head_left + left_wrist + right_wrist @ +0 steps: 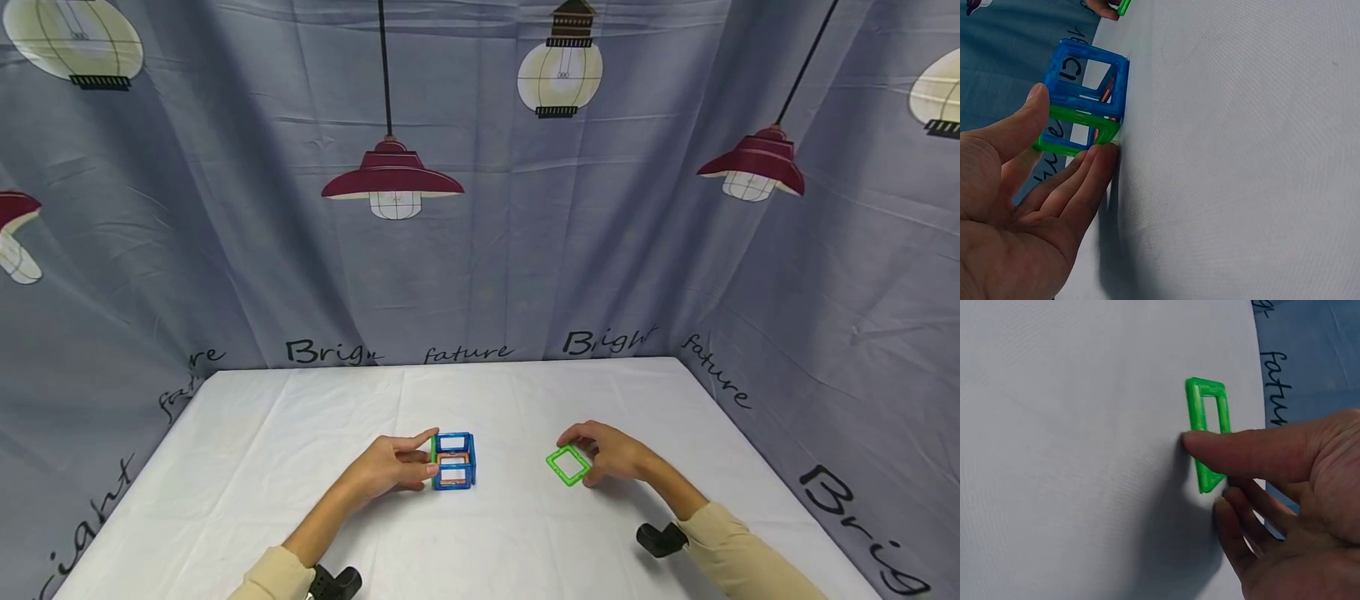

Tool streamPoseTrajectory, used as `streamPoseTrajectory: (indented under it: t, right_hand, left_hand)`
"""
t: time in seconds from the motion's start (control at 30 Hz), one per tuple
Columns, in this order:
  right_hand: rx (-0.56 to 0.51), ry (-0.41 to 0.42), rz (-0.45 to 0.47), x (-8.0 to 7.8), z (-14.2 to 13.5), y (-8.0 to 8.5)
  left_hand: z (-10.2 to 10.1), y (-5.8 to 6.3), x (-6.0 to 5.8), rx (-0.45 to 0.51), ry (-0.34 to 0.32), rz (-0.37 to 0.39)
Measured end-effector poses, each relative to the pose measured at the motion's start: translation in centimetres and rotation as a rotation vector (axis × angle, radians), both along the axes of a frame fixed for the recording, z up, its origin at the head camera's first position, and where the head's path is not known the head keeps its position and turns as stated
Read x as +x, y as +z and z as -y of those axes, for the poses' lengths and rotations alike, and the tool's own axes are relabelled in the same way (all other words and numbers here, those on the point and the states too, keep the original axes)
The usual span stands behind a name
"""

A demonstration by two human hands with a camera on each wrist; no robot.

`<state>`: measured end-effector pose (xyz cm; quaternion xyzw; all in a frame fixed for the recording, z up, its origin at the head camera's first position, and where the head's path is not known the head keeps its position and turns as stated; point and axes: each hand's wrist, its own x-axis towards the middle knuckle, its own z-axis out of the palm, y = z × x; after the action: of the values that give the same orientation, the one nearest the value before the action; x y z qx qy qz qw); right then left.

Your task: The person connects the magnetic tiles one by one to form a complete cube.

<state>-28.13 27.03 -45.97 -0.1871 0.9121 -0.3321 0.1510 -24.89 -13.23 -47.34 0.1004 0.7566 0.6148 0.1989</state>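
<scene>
A small box of see-through magnetic tiles (453, 466) stands on the white tabletop, left of the middle. Blue frames make most of it, with a green frame on its left side and orange showing inside. My left hand (386, 464) holds it at that green side; in the left wrist view the thumb lies along the box's (1085, 107) edge and the fingertips touch the green frame. To the right, my right hand (615, 452) pinches a green square magnetic tile (558, 472) by its edges. The right wrist view shows the thumb across this tile (1197, 409), covering part of it.
White cloth covers the table (495, 550). Grey-blue curtain (480, 275) printed with lamps and lettering rises behind it and along both sides. Black wrist devices (662, 540) sit by the beige sleeves (738, 554).
</scene>
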Motion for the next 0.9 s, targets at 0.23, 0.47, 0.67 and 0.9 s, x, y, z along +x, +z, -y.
streamPoseTrajectory:
  t: [0.23,0.47,0.67,0.9]
  right_hand:
    - [0.007,-0.008,-0.037,0.0,0.3,-0.3]
    - [0.013,-0.037,-0.078,0.4,1.0,-0.3]
    - [0.039,-0.069,-0.124,0.4,1.8,-0.3]
    - [0.078,-0.124,-0.142,0.3,2.6,-0.3]
  left_hand:
    - [0.0,-0.1,0.0,-0.018,0.023,0.005]
    - [0.1,-0.1,0.0,0.012,0.004,0.001]
    - [0.1,-0.1,0.0,0.003,0.014,0.011]
    - [-0.1,0.2,0.1,0.002,0.010,-0.001]
